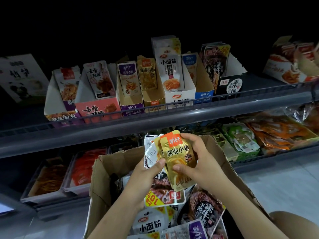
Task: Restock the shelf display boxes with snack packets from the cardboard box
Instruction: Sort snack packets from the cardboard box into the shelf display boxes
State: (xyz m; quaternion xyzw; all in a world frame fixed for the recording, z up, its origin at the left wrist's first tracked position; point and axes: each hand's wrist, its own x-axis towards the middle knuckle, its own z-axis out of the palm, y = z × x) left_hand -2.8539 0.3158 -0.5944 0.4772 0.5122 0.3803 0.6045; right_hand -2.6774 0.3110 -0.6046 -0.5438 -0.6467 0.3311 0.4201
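**Both hands on a fan of snack packets above the cardboard box**

Centre of frame: the right hand [198, 161] is curled round a gold snack packet [178, 157] with an orange tab at its top, fingers wrapped over the packet's upper right edge, thumb pressed on its front lower down. The left hand [146, 176] grips a small stack of packets [151, 152] just behind and to the left of the gold one, thumb across their front; white and gold edges show in the fan. How many packets are in the stack I cannot tell.

Lower centre: an open cardboard box [107, 163], flaps up, sits directly beneath the hands. Loose packets lie in it, among them a white one [151, 225] at the bottom edge of the frame and a dark one [205, 209] to its right.

Upper half: a grey shelf rail [120, 123] runs across the frame. Behind it stand display boxes in a row: a pink one [98, 109] at left, a purple one [132, 107], a gold one [153, 103] with matching gold packets upright inside, a white one [179, 98], a blue one [204, 95], a black one [227, 85].

Below the rail, at lower left and right of the frame, trays [51, 183] of bagged goods sit in dim light; their contents are hard to read.
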